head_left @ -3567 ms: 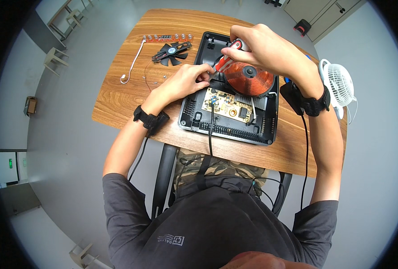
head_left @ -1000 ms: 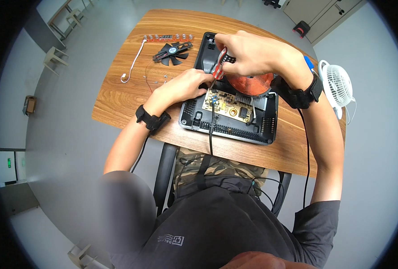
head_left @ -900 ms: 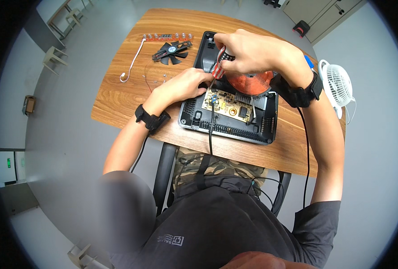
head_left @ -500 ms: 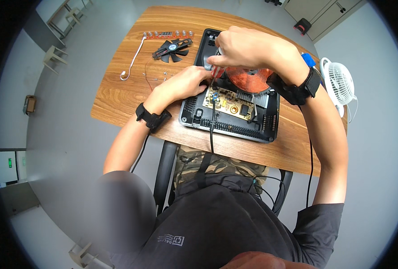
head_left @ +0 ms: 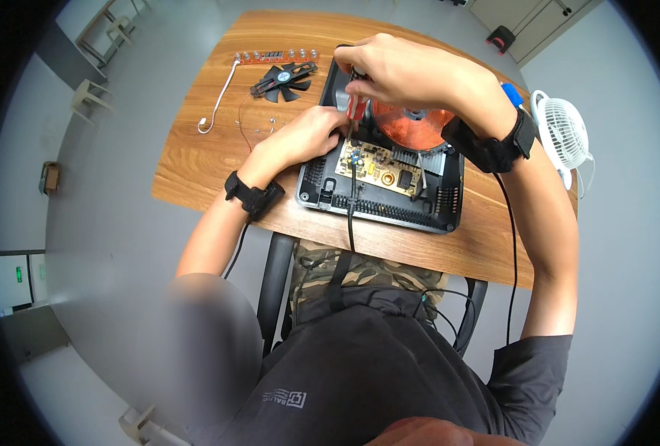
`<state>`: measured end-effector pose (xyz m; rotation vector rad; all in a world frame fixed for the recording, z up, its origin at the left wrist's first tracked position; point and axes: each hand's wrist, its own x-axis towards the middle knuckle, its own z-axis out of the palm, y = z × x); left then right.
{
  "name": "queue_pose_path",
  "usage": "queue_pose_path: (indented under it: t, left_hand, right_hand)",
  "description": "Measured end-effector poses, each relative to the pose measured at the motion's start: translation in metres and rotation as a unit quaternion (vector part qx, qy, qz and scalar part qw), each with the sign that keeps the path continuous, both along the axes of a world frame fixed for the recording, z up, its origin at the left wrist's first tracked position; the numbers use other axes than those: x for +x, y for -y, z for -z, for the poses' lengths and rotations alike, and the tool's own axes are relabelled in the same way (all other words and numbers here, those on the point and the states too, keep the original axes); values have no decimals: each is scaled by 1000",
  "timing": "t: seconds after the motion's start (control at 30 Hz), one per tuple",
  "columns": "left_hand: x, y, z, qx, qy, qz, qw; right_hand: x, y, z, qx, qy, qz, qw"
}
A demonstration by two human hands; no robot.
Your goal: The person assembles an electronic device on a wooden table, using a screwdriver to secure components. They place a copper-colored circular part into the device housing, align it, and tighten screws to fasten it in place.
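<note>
My right hand [head_left: 389, 70] is closed around the red and black handle of a screwdriver [head_left: 356, 108]. It stands nearly upright, its shaft pointing down at the far left corner of a tan circuit board [head_left: 369, 169]. Close by the shaft, my left hand [head_left: 313, 134] has its fingers bent together; what they pinch, if anything, is hidden. The board lies inside an open black appliance housing [head_left: 397, 215]. Beyond the board sits a round copper coil [head_left: 411, 130], partly covered by my right forearm, with a finned metal heat sink [head_left: 430, 161] at its near edge.
Left of the housing lie a black fan [head_left: 285, 80], a red strip board [head_left: 274, 56] with a white cable [head_left: 220, 97], and small loose parts [head_left: 272, 121]. A white desk fan [head_left: 564, 134] stands at the table's right. A black power cord [head_left: 351, 234] hangs over the front edge.
The screwdriver handle and my right hand's fingers have shifted slightly, and more of the red handle shows. My left hand stays beside the shaft.
</note>
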<state>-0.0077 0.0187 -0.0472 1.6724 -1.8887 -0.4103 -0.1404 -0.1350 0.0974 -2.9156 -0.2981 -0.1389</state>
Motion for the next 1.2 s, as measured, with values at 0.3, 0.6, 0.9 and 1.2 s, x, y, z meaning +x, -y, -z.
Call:
queue_pose_path:
  t: [0.3, 0.6, 0.9, 1.2]
  left_hand:
    - [-2, -1, 1, -4, -16, -5, 1000]
    - [-1, -1, 3, 0, -12, -10, 1000]
    - [7, 6, 1, 34, 8, 17, 999]
    - [0, 17, -15, 138, 83, 10, 987]
  right_hand:
    - [-7, -20, -7, -121, -47, 124, 984]
    - [-8, -13, -7, 9, -73, 63, 995]
    - [-2, -5, -10, -14, -97, 72, 993]
    - [-13, 2, -13, -26, -36, 34, 998]
